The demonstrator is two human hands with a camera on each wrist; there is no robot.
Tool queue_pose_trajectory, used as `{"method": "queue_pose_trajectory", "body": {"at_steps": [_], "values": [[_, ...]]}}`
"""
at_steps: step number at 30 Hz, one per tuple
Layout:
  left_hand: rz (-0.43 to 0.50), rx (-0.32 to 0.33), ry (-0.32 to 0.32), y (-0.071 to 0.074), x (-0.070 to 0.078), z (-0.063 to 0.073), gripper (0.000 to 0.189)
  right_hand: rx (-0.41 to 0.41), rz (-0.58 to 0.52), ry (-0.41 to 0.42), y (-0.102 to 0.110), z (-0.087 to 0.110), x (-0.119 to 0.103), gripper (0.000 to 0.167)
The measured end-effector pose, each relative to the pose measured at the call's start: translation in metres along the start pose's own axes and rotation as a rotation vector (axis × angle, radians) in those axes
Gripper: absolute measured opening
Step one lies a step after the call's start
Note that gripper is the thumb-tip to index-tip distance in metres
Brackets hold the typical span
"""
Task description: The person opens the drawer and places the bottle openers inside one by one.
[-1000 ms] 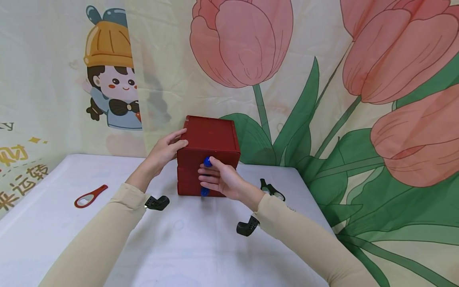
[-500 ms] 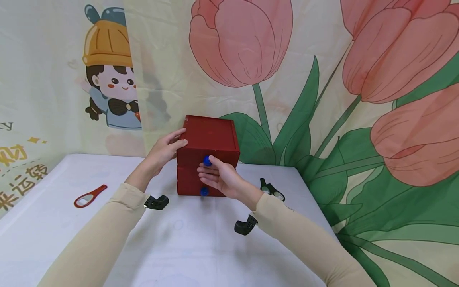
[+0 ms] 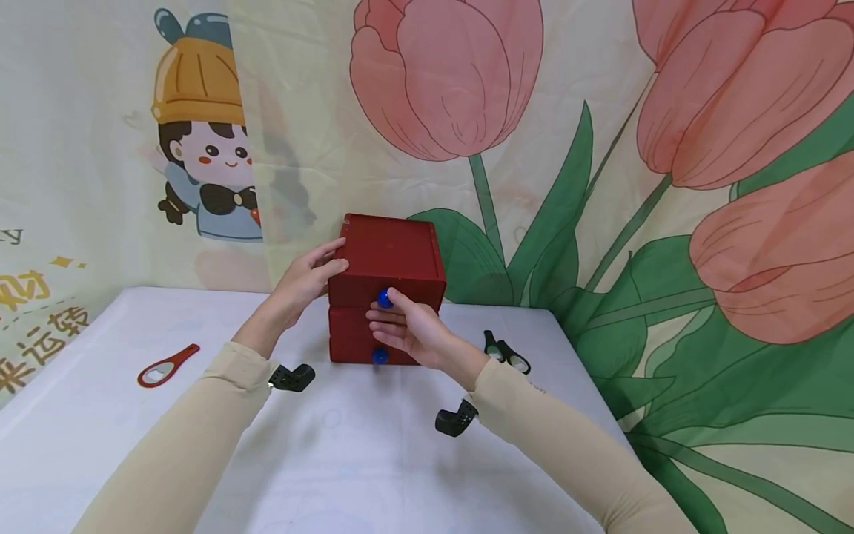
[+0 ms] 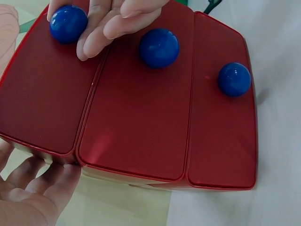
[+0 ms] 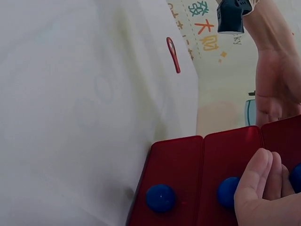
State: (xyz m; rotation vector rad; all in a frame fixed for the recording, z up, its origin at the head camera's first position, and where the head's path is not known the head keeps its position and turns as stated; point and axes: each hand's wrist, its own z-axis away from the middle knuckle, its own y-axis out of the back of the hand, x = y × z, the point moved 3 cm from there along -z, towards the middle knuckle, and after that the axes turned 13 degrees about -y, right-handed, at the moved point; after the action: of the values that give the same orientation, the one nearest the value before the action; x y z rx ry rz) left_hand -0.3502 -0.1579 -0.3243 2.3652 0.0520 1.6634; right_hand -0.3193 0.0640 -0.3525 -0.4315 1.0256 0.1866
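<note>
A red cabinet [image 3: 390, 248] with three stacked drawers stands on the white table. Each drawer front carries a round blue knob; the middle knob [image 4: 159, 48] sits behind my right hand in the head view, while the bottom knob [image 3: 379, 357] shows below it. My right hand [image 3: 427, 334] pinches the top knob [image 3: 385, 298] between thumb and index finger, its other fingers held in front of the drawers. My left hand [image 3: 302, 285] rests against the cabinet's left side near the top, fingers laid along it and thumb at the upper edge. The drawers appear closed.
To the left lies a red-handled object with a clear oval lens [image 3: 168, 366]. A dark green-black object with pale ovals [image 3: 507, 352] lies right of the cabinet, partly behind my right sleeve. A printed cloth wall [image 3: 320, 111] rises behind the table's back edge.
The right hand's lower fingers have drawn slightly closer together and upward, so the bottom knob shows more fully. My left hand and the cabinet have stayed in place.
</note>
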Motion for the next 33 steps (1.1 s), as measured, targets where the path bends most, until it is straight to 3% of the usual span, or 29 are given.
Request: {"method": "queue_pose_trajectory", "body": {"at_steps": [8, 14, 33], "values": [[0.004, -0.002, 0.003, 0.000, 0.001, 0.001, 0.066, -0.028, 0.084, -0.008, 0.007, 0.001, 0.003, 0.057], [0.007, -0.001, 0.001, 0.002, 0.001, 0.001, 0.066, -0.002, 0.143, -0.007, 0.015, 0.006, 0.006, 0.060], [0.009, 0.003, 0.008, 0.002, 0.000, 0.001, 0.066, 0.073, 0.175, -0.049, 0.056, 0.010, 0.027, 0.059]]}}
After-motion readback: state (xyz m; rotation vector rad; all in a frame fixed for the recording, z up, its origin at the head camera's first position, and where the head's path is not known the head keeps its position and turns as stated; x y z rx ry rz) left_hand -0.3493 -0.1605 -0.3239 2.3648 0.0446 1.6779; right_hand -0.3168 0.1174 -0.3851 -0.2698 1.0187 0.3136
